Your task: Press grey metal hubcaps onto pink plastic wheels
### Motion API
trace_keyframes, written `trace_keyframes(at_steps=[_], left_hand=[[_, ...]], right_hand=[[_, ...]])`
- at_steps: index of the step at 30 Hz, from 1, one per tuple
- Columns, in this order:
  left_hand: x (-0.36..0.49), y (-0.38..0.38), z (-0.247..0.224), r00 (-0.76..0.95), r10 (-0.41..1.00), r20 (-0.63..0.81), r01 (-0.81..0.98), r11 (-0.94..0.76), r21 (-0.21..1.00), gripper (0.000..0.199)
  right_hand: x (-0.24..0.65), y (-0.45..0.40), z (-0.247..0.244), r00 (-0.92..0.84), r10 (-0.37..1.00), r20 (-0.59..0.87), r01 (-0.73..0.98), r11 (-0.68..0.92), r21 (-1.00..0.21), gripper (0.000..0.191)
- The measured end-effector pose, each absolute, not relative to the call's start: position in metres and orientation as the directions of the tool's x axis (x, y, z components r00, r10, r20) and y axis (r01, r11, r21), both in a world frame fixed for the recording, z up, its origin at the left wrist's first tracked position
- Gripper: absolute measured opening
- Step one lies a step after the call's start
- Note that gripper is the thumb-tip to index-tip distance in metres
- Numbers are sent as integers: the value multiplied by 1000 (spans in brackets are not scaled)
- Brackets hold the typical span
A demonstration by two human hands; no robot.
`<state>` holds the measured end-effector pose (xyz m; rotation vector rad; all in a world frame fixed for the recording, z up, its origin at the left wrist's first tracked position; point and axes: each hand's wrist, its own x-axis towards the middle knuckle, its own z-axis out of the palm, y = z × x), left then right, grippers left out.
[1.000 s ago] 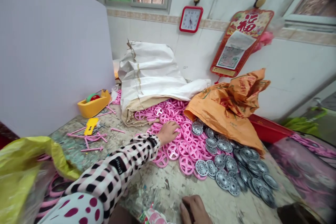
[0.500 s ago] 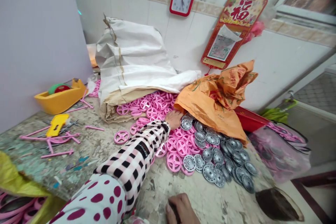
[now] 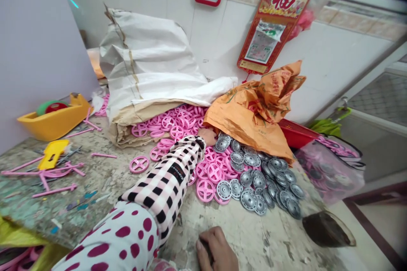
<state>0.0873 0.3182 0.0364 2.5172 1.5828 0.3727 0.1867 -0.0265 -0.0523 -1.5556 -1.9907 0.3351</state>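
Observation:
My left hand (image 3: pixel 208 136), in a black-and-white checked sleeve cuff (image 3: pixel 173 169), reaches to the front edge of the orange sack (image 3: pixel 246 108). It lies between the pink spoked wheels (image 3: pixel 213 172) and the grey wheel discs (image 3: pixel 223 143); its fingertips are hidden there, so I cannot see if they grip anything. My right hand (image 3: pixel 219 249) rests on the near part of the worn tabletop (image 3: pixel 254 245), its fingers curled inward. Whatever those fingers hold, if anything, is hidden. More pink wheels (image 3: pixel 171 122) spill from the mouth of the white sack (image 3: pixel 149 59).
At left lie a yellow tape dispenser (image 3: pixel 55 118), a yellow plastic piece (image 3: pixel 52 154) and pink rods (image 3: pixel 55 190). A red basket (image 3: pixel 297 133) and a clear bag of parts (image 3: pixel 330 169) stand at right. A dark cut-open container (image 3: pixel 327 228) sits near the right table edge.
The camera view has shifted, so the scene sits further left and slightly higher. My left hand's fingers have moved down into the pile beside the orange sack. My right hand stays curled on the table.

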Motion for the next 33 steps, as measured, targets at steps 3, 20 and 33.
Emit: trace_keyframes(at_steps=[3, 20, 33], left_hand=[[85, 314, 37, 425, 896, 131, 862, -445, 245, 42], [21, 249, 35, 491, 866, 94, 851, -500, 159, 47], [-9, 190, 29, 659, 743, 118, 740, -668, 73, 36]], right_hand=[[186, -27, -47, -148, 948, 281, 772, 289, -566, 36], [184, -32, -11, -179, 978, 103, 779, 205, -592, 24], [183, -33, -10, -176, 973, 151, 807, 230, -543, 24]])
